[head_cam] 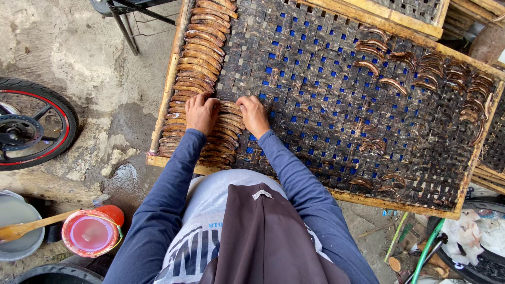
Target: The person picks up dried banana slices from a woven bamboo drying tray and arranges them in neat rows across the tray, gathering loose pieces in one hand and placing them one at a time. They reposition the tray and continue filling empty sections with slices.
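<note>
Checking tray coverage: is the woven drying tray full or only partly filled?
Partly filled. The woven drying tray holds packed banana slices on its left, scattered ones right; its middle is bare.

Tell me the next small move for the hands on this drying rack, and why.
Probably reach the right hand across for one of the loose brown pieces scattered on the far side of the rack. Both hands, the left hand too, rest on the packed rows at the left edge, and the second row beside them stops short, with bare weave beyond it.

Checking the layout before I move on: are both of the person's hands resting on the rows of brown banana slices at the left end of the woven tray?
Yes, the left hand and right hand both press on the packed banana slices at the woven tray's left end.
</note>
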A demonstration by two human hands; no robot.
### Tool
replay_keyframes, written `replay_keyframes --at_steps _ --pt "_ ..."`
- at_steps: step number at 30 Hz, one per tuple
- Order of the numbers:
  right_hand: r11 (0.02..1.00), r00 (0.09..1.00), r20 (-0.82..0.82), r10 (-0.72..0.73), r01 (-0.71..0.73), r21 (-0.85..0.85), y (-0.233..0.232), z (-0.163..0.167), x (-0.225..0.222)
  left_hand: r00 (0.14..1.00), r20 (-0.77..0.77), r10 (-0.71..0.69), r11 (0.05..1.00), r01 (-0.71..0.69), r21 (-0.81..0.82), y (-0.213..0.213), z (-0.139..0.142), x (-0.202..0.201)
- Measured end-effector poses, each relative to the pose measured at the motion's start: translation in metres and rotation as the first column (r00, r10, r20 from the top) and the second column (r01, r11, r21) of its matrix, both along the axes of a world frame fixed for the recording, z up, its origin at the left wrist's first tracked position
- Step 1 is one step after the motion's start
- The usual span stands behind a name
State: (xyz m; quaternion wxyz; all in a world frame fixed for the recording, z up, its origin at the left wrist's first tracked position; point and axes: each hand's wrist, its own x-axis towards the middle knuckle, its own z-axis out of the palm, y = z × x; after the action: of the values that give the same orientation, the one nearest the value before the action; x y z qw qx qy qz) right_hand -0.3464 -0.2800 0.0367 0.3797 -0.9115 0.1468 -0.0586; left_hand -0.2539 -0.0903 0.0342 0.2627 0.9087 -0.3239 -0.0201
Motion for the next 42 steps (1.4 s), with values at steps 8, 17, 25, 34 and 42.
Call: replay_keyframes --at_steps 8,17,25,34,42 --pt "0.995 0.998 0.038 0.057 -0.054 -0.080 0.006 -0.009 -0.003 0.992 -0.084 0.094 0.991 -0.101 -0.091 0.002 -0.003 0.007" --pt "0.997 0.991 0.135 0.026 -0.015 -0.079 0.003 -0.002 -0.002 0.997 0.042 0.059 0.995 -0.055 -0.088 0.002 0.003 0.001" --pt "0.953 0.942 0.233 -0.241 0.275 -0.124 -0.147 0.018 -0.025 0.998 0.036 0.060 0.996 -0.057 -0.074 -0.019 0.008 -0.007" --pt "0.784 0.839 0.225 -0.496 0.544 -0.300 -0.374 0.039 -0.039 0.990 0.021 0.139 0.989 -0.138 -0.053 -0.034 -0.002 -0.016" --pt "0.740 0.788 0.167 -0.592 0.614 -0.275 -0.401 0.034 -0.033 0.989 0.002 0.147 0.988 -0.147 -0.036 -0.046 -0.004 -0.010"
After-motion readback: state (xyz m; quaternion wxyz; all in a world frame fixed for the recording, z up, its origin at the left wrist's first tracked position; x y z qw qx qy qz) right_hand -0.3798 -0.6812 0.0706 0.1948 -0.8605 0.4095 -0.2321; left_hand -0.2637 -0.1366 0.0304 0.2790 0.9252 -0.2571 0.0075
